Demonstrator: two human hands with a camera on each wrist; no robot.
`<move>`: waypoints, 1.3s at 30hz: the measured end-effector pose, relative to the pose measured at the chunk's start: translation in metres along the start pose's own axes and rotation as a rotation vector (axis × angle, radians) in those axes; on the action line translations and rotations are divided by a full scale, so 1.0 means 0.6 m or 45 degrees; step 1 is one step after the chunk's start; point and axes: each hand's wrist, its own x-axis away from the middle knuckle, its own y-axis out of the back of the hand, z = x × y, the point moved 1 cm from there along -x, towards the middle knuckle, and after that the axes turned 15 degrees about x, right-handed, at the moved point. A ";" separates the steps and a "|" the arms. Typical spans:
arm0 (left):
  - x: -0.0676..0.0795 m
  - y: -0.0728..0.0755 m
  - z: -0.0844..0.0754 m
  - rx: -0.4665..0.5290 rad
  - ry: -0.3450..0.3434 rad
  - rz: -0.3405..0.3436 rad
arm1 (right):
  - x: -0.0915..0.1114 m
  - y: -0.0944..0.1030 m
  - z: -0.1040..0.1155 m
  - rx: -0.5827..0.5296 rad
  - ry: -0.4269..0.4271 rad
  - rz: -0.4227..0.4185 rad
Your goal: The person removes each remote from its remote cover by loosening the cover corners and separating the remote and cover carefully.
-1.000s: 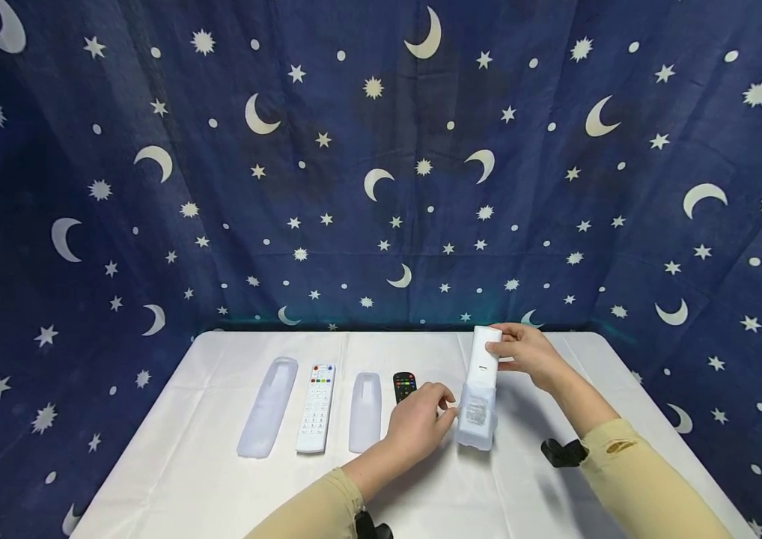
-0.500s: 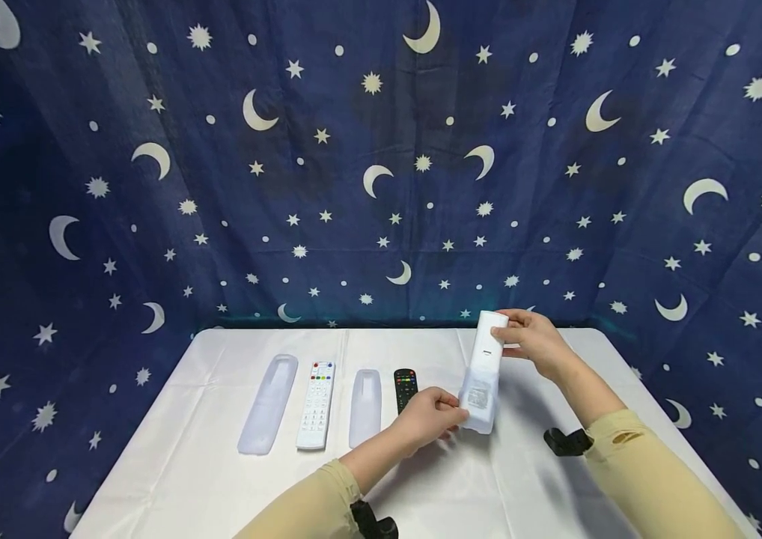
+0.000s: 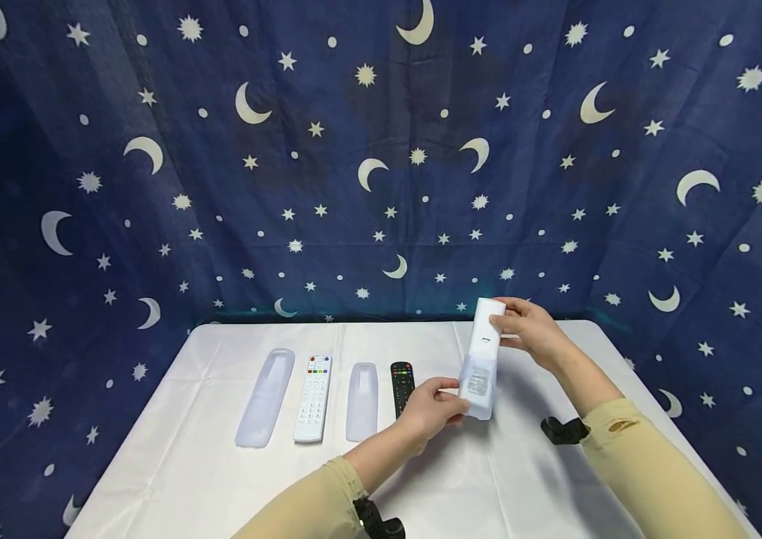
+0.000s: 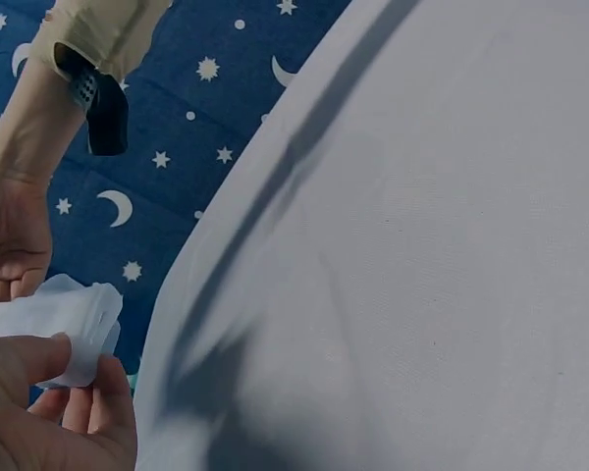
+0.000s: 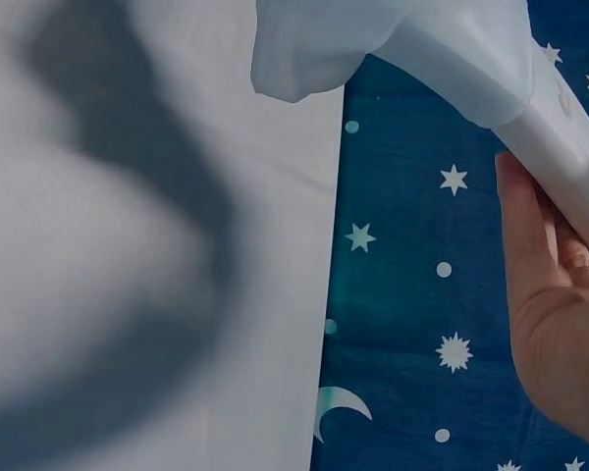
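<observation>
A white remote control (image 3: 487, 329) is held tilted above the right part of the table, its back towards the head camera. A translucent silicone cover (image 3: 477, 385) encloses its lower portion, and a printed label shows through. My right hand (image 3: 536, 337) grips the bare upper end between thumb and fingers. With thumb and fingers, my left hand (image 3: 431, 410) pinches the lower end of the cover. The left wrist view shows the thumb on one face of the cover (image 4: 90, 343) and fingers behind it. In the right wrist view, the cover's loose edge (image 5: 304, 64) flares out.
Left of my hands lie a black remote (image 3: 402, 382), partly behind my left hand, a small translucent cover (image 3: 362, 404), a white remote (image 3: 314, 400) with buttons up and a longer translucent cover (image 3: 265, 397). A starry blue curtain (image 3: 327, 150) surrounds the white table (image 3: 172, 449).
My left hand has gone from beside the cover to pinching its lower end. Both hands have raised the remote and cover a little.
</observation>
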 end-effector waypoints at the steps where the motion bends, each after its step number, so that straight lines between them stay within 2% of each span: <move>1: 0.000 -0.001 0.000 0.000 -0.008 -0.005 | 0.000 0.000 0.000 -0.019 -0.001 0.007; 7: 0.003 -0.001 -0.002 -0.065 -0.009 -0.027 | -0.003 -0.002 -0.003 -0.034 0.004 0.031; 18: 0.015 -0.007 0.006 -0.086 -0.019 0.036 | -0.006 -0.002 -0.013 -0.004 -0.041 -0.032; 22: 0.020 -0.011 0.011 -0.068 0.024 0.016 | -0.004 0.004 -0.011 -0.005 -0.059 -0.043; 24: 0.021 -0.012 0.013 -0.012 0.057 -0.010 | -0.002 0.007 -0.009 -0.008 -0.057 -0.042; 29: 0.018 -0.012 0.021 0.175 0.206 -0.060 | 0.006 0.013 -0.005 -0.034 -0.041 -0.041; 32: 0.018 -0.011 0.026 0.214 0.283 -0.054 | 0.007 0.013 -0.004 -0.043 -0.016 -0.022; 34: 0.018 -0.012 0.027 0.218 0.296 -0.039 | 0.007 0.012 -0.002 -0.040 -0.005 -0.010; 39: 0.013 -0.011 0.020 0.216 0.265 -0.025 | 0.006 0.008 -0.001 -0.037 -0.009 0.007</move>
